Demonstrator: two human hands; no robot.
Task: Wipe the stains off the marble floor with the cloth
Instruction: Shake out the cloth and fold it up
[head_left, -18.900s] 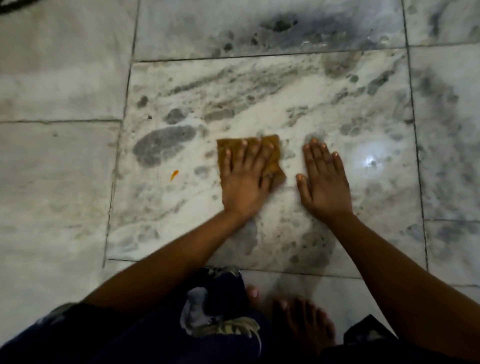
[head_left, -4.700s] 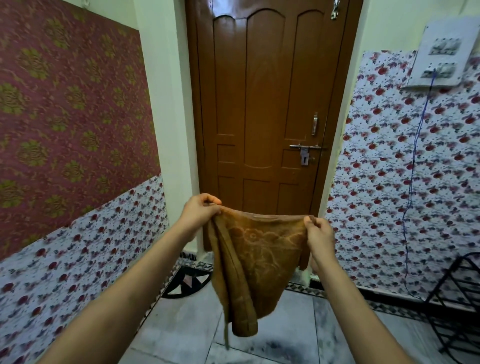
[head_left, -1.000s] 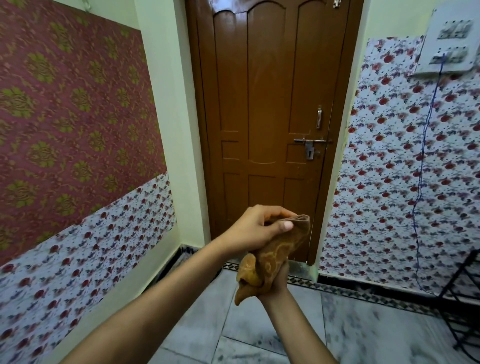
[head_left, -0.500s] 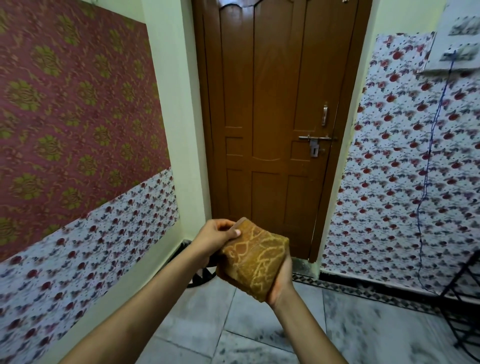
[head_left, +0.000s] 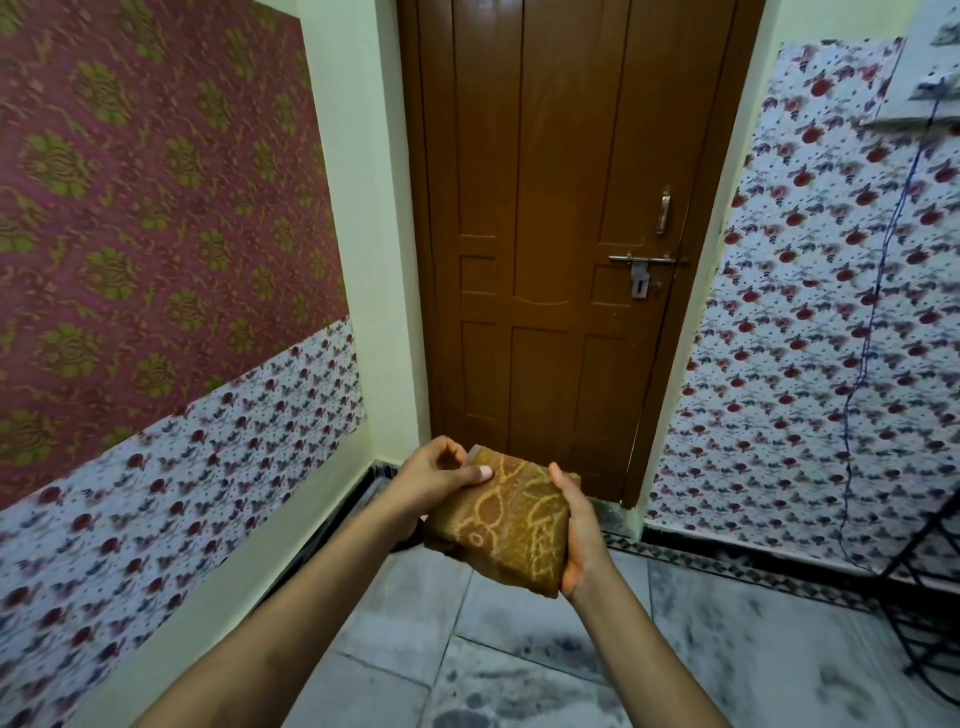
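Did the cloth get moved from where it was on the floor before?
Yes. The cloth is up off the marble floor now, folded and held between the left hand and right hand, in front of the door.

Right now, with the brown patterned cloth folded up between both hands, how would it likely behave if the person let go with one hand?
The folded brown patterned cloth looks soft, so it would probably flop open without the left hand pinching its top edge. It seems light: the right hand cups it loosely from the side. Its woven texture suggests it is unlikely to slip.
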